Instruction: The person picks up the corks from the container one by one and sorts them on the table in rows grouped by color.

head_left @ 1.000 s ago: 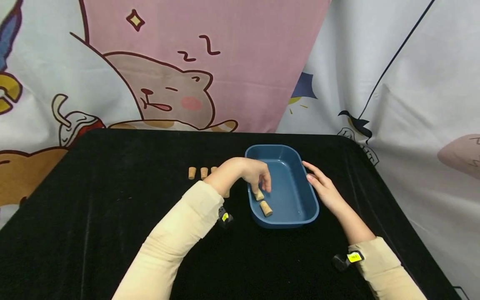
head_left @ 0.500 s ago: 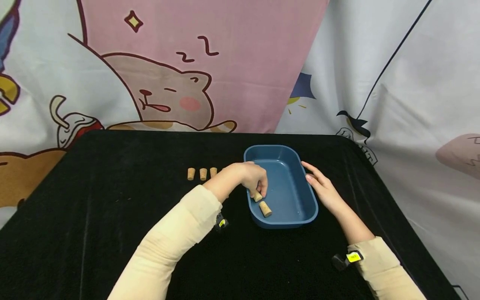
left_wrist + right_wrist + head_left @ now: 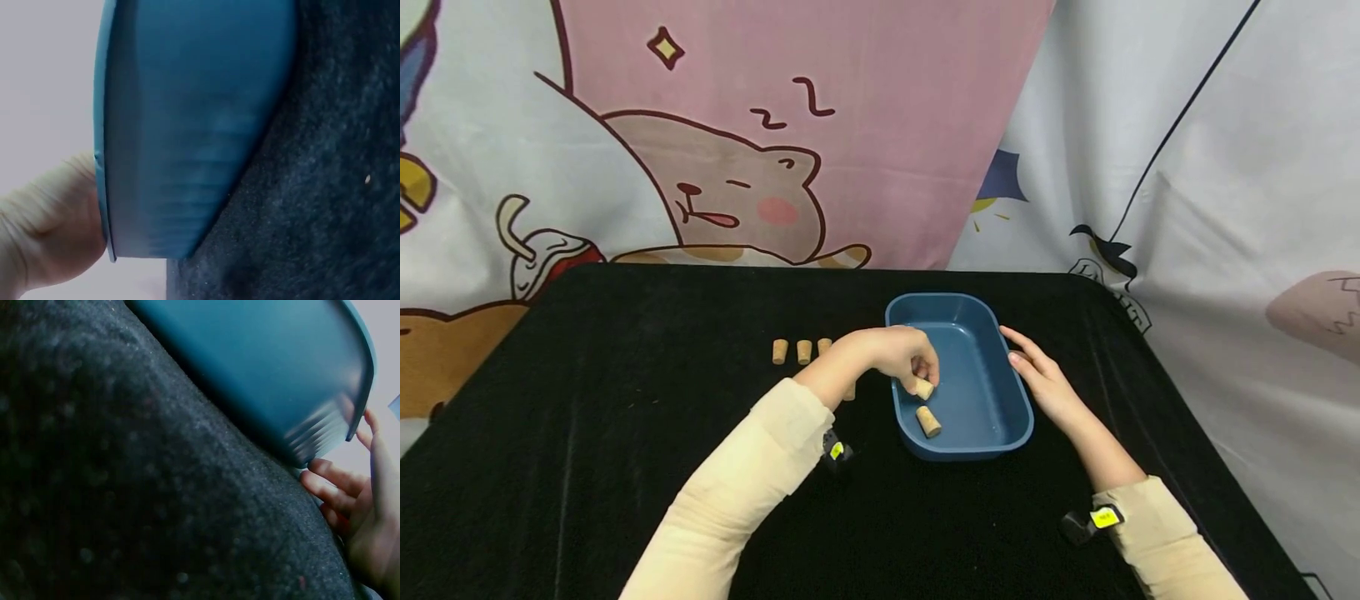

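Observation:
A blue rectangular tub [image 3: 981,375] stands on the black cloth, right of centre in the head view. My left hand [image 3: 895,352] reaches over its left rim and pinches a cork [image 3: 924,389] inside, low near the left wall. Just below that, another cork [image 3: 928,422] lies on the tub's floor. On the opposite side, my right hand [image 3: 1047,385] rests its extended fingers against the tub's outer right wall. The right wrist view has these fingers [image 3: 340,484] at the tub's end. In the left wrist view, the tub's wall [image 3: 187,125] hides my left fingertips.
Several corks stand on the cloth left of the tub, such as the leftmost cork [image 3: 780,352] and its neighbour cork [image 3: 804,352]. My left forearm partly covers others, including a nearer cork [image 3: 850,392]. A cartoon-printed curtain [image 3: 887,125] hangs behind the table.
My left hand dips slightly with its cork, then shifts a little to the right, the cork now tilted between the fingers. The right hand keeps its place on the tub.

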